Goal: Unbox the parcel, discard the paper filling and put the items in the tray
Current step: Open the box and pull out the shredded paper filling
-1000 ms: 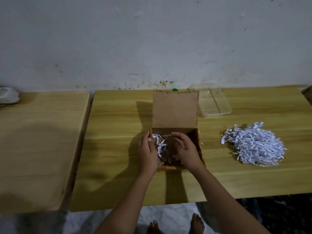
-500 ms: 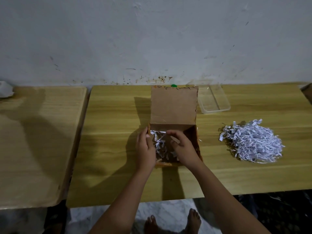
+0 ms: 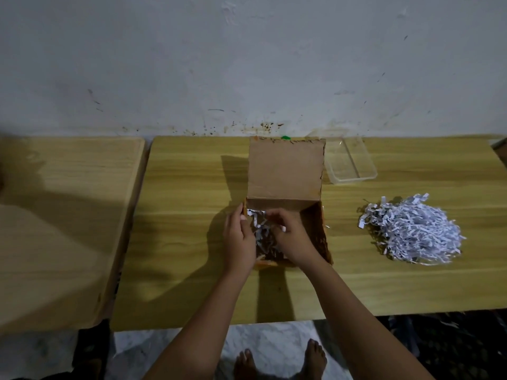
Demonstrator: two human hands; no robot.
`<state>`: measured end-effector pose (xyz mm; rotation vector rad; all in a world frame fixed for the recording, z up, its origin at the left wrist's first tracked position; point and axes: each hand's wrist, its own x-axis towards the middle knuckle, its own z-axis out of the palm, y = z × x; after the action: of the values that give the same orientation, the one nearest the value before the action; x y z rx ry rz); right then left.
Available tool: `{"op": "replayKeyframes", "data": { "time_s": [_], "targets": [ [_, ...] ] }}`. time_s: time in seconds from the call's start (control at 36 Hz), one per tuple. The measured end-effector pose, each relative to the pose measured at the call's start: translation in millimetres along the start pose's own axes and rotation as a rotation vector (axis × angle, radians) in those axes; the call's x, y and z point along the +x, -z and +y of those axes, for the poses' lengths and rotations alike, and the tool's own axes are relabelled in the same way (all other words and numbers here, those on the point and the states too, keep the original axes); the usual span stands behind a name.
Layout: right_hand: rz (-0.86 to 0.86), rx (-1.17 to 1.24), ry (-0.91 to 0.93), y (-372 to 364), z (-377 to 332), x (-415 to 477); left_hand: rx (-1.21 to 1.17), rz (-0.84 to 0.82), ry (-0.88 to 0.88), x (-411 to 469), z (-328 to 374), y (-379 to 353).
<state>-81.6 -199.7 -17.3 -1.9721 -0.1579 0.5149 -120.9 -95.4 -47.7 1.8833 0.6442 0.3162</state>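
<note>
Head view: we curl the fingers of our right hand (image 3: 295,242) on shreds (image 3: 259,229) in the box (image 3: 285,171) beneath them; our left hand (image 3: 238,239) lies beside, fingers together, grip unclear. Tray (image 3: 354,180) sits beyond our fingertips.

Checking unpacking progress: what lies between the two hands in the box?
In the head view, white paper shreds lie between the left hand and the right hand, inside the open box.
</note>
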Motion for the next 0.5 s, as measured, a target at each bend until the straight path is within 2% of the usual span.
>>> {"op": "replayKeyframes", "data": {
  "time_s": [0.08, 0.19, 0.25, 0.31, 0.36, 0.44, 0.5],
  "targets": [
    [-0.092, 0.069, 0.032, -7.3, -4.2, 1.7, 0.005, -0.001, -0.014, 0.5, -0.8, 1.7],
    [-0.026, 0.116, 0.077, 2.2, 2.8, 0.7, -0.008, 0.006, -0.007, 1.9, -3.3, 1.7],
    [0.032, 0.071, 0.094, 13.7, 10.8, -0.9, -0.047, 0.000, 0.000, 1.9, -4.9, 1.4],
    [0.016, -0.046, 0.073, 24.9, 19.1, -1.5, -0.069, -0.015, 0.007, 1.6, -5.5, 1.7],
    [-0.154, -0.120, 0.008, 32.4, 22.6, -1.6, -0.093, -0.013, 0.008, 1.5, -5.3, 1.8],
    [-0.527, -0.225, -0.049, 31.5, 17.2, 1.5, -0.128, -0.006, 0.019, 1.8, -6.5, 1.6],
    [-0.639, -0.275, -0.073, 24.4, 13.1, 7.2, -0.135, -0.004, 0.026, 1.9, -7.5, 1.6]
  ]
}}
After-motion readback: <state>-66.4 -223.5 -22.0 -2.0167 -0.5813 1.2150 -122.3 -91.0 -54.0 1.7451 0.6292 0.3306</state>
